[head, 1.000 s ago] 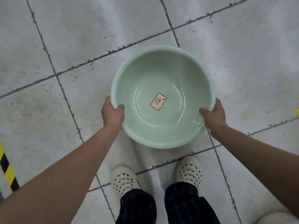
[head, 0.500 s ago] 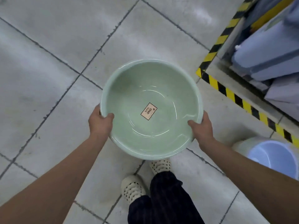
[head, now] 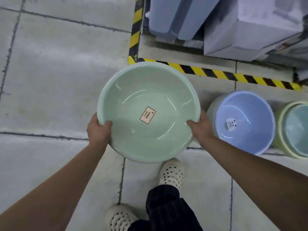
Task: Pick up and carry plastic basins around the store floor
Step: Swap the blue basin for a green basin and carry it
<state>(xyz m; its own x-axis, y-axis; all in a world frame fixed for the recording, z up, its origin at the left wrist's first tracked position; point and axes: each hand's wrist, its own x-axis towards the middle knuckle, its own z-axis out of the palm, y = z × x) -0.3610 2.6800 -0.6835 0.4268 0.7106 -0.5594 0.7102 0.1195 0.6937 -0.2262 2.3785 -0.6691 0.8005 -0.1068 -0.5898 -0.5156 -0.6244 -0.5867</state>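
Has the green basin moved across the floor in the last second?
Yes. The green basin has been carried toward the striped floor tape; its far rim now overlaps the tape's corner.

Grey tiled floor (head: 50, 72) — blue basin (head: 245, 122) and yellow basin (head: 280, 129) stand side by side.

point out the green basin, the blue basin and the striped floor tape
green basin (head: 166, 90), head view, bare inner wall on the far side
blue basin (head: 250, 105), head view, far inner wall
striped floor tape (head: 216, 73), head view, middle of the long strip
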